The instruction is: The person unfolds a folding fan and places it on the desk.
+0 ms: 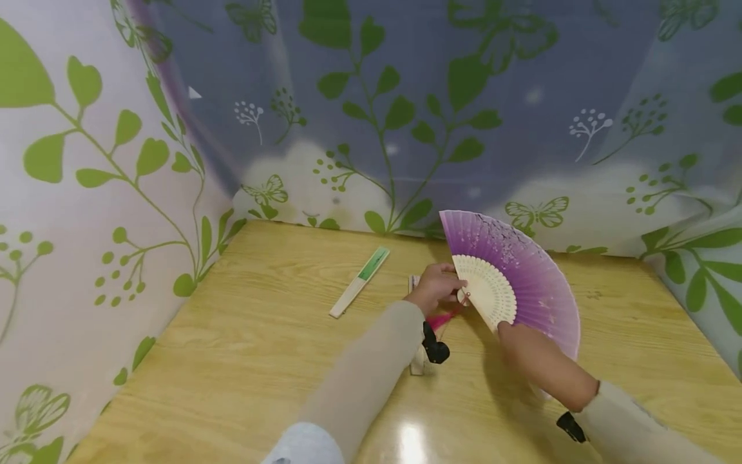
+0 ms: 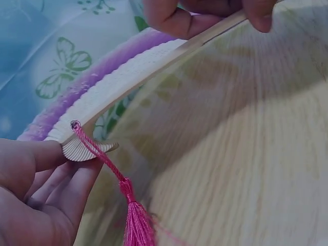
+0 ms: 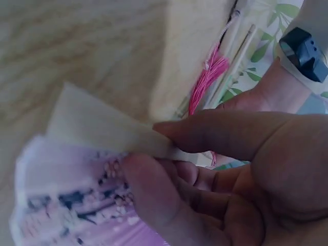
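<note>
Purple folding fan [image 1: 524, 274] spread in a wide arc, right of middle, held up over the wooden surface [image 1: 249, 367], shadow under it. Left hand [image 1: 433, 288] pinches the narrow pivot end between thumb and fingers; right hand [image 1: 545, 363] grips the pale outer stick [image 3: 102, 125], thumb on one face, fingers on other. Fan has pierced cream ribs, purple cloth, dark branch and blossom print. Pink tassel [image 2: 137, 225] hangs from the pivot pin near left hand. Folded green-and-cream fan [image 1: 361, 281] lies slanted on surface, left of left hand, well apart from purple one. Slim pale item [image 1: 417, 368] partly hidden behind left wrist, can't tell what. Leaf-and-butterfly cloth [image 1: 400, 113] hangs behind surface. Black band on each wrist
</note>
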`<state>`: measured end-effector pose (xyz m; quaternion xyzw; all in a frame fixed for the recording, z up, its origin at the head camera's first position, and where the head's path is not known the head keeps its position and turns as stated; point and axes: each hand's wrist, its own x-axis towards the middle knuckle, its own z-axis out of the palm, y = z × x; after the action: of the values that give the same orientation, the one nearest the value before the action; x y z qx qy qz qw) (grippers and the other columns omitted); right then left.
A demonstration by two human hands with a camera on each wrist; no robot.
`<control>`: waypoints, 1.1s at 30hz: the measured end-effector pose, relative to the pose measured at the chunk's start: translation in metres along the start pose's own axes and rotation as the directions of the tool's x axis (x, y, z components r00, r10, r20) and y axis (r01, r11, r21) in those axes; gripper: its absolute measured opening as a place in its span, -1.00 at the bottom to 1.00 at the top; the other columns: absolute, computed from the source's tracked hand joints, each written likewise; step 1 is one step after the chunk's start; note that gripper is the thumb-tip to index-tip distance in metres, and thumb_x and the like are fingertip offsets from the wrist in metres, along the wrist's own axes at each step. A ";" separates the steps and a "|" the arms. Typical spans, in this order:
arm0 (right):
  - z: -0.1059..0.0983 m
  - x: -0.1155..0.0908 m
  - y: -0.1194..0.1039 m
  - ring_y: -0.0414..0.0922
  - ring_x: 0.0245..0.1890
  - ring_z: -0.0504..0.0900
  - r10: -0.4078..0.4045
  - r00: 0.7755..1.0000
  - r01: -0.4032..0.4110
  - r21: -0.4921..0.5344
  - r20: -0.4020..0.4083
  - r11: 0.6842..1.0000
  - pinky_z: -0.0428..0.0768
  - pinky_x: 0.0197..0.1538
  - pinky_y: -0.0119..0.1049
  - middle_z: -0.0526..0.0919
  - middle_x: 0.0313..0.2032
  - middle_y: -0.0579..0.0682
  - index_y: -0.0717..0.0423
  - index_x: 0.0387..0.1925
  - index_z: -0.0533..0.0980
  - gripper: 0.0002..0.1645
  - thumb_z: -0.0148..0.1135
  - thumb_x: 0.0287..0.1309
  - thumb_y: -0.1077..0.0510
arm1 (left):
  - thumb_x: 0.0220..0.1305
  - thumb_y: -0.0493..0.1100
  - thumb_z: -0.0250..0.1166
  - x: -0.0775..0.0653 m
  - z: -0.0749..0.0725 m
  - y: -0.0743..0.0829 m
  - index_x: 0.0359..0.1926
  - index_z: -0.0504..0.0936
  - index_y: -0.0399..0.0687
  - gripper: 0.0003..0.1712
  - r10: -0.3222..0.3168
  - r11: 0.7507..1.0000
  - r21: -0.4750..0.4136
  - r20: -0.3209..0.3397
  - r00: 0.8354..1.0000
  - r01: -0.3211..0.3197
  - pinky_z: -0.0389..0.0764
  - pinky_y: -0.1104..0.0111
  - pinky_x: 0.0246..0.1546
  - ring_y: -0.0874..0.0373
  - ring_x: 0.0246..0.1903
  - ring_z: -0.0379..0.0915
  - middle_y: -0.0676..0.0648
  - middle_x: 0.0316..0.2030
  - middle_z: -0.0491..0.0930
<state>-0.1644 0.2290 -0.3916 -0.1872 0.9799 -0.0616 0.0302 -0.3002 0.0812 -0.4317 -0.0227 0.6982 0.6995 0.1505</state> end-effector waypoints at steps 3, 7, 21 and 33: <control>0.002 -0.003 0.001 -0.01 -0.58 0.49 0.009 0.999 -0.009 -0.010 0.040 1.000 0.48 -0.55 -0.12 0.42 -0.61 0.06 0.20 -0.47 0.33 -0.82 0.15 0.07 0.43 | 0.15 -0.43 0.36 -0.003 0.009 -0.002 -0.07 0.58 -0.23 -0.69 -0.016 0.999 0.030 -0.032 0.999 0.017 0.55 0.44 -0.60 0.22 -0.61 0.46 -0.08 -0.50 0.59; 0.000 -0.008 0.005 -0.04 -0.55 0.48 0.042 0.991 -0.044 0.009 0.131 0.999 0.52 -0.51 -0.14 0.44 -0.58 0.05 0.20 -0.47 0.37 -0.82 0.24 0.02 0.39 | 0.13 -0.45 0.37 -0.008 0.022 -0.004 -0.16 0.57 -0.19 -0.73 -0.055 0.995 0.075 -0.047 0.997 0.059 0.50 0.47 -0.67 0.22 -0.68 0.39 -0.04 -0.54 0.52; 0.002 -0.022 0.025 -0.20 -0.84 0.45 0.119 0.948 -0.194 0.239 0.296 0.951 0.43 -0.75 -0.39 0.43 -0.70 0.01 0.16 -0.63 0.31 -0.60 0.44 -0.23 0.37 | 0.15 -0.38 0.37 -0.015 0.054 -0.018 -0.23 0.67 -0.20 -0.85 -0.016 0.979 0.203 -0.041 0.999 0.024 0.41 0.44 -0.66 0.21 -0.65 0.39 -0.03 -0.45 0.59; -0.003 -0.021 0.043 -0.13 -0.81 0.51 0.190 0.921 -0.319 0.375 0.341 0.870 0.57 -0.70 -0.26 0.48 -0.71 0.07 0.18 -0.57 0.31 -0.62 0.43 -0.19 0.38 | 0.22 -0.25 0.36 -0.019 0.074 -0.014 -0.18 0.70 -0.32 -0.80 -0.016 0.991 0.132 -0.038 0.999 0.021 0.64 0.35 -0.26 0.09 -0.30 0.63 -0.12 -0.30 0.69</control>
<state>-0.1612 0.2769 -0.3932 -0.0509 0.9436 -0.2398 0.2227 -0.2655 0.1507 -0.4392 -0.0319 0.7455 0.6497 0.1454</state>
